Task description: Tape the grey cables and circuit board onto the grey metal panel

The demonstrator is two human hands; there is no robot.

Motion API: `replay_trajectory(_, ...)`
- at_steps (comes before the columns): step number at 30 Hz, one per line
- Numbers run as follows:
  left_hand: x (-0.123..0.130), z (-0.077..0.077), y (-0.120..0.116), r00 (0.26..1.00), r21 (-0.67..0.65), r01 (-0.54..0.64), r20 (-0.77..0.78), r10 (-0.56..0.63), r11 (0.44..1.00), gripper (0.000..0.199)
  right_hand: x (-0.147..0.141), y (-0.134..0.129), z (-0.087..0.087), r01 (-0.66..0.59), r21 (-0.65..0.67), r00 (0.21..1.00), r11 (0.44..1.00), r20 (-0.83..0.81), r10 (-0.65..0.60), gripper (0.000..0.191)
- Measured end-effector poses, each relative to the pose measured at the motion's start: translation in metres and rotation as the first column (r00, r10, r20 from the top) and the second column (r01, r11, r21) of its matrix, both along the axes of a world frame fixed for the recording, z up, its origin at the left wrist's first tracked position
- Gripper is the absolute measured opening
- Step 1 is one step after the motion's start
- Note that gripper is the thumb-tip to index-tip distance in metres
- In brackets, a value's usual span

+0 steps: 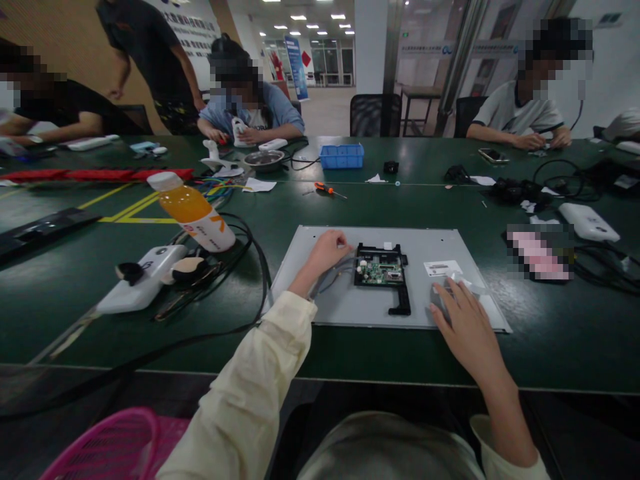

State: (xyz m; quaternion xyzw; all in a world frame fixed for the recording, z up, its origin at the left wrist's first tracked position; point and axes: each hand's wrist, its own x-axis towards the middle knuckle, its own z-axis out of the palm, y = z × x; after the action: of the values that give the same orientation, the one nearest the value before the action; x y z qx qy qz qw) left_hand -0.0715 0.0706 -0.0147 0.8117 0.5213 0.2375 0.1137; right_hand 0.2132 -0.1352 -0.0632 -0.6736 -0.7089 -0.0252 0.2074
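Observation:
A grey metal panel (330, 303) lies flat on the green table, bearing a black bracket (403, 300) with a green circuit board (377, 272) in it. Just left of the board, my left hand (330, 250) is closed with its fingertips together by some thin grey cables (345, 263); what it pinches, if anything, is too small to make out. My right hand (463, 320) rests with fingers spread on the panel's right part, over crumpled clear plastic (473, 283) and beside a white label (440, 268).
An orange drink bottle (193, 213), a white power bank (145, 280) and black cables stand to the left. Beyond the panel are an orange screwdriver (327, 190) and a blue basket (342, 157). A pink phone (537, 253) lies right. Several people are across the table.

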Motion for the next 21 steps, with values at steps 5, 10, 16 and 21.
replay_trajectory(5,-0.011,-0.001,0.003,0.994,0.054,-0.099,-0.049,0.101,0.994,0.005,0.000,0.000,-0.001,-0.007,0.016,1.000,1.000,-0.030,0.007,0.050)
replay_trajectory(10,-0.013,-0.001,-0.001,0.980,0.095,-0.175,-0.077,0.182,0.980,0.006,0.002,0.003,0.014,-0.063,0.067,0.988,0.996,-0.134,0.071,0.047)
replay_trajectory(16,-0.006,-0.002,-0.007,0.984,0.158,-0.150,-0.068,0.162,0.976,0.023,0.000,0.046,0.051,-0.268,0.030,0.958,0.963,-0.096,0.270,0.044)
replay_trajectory(21,0.007,0.004,-0.013,0.998,0.194,0.054,-0.032,-0.049,0.980,0.029,-0.022,0.118,0.066,-0.389,-0.090,0.921,0.917,-0.036,0.388,0.043)
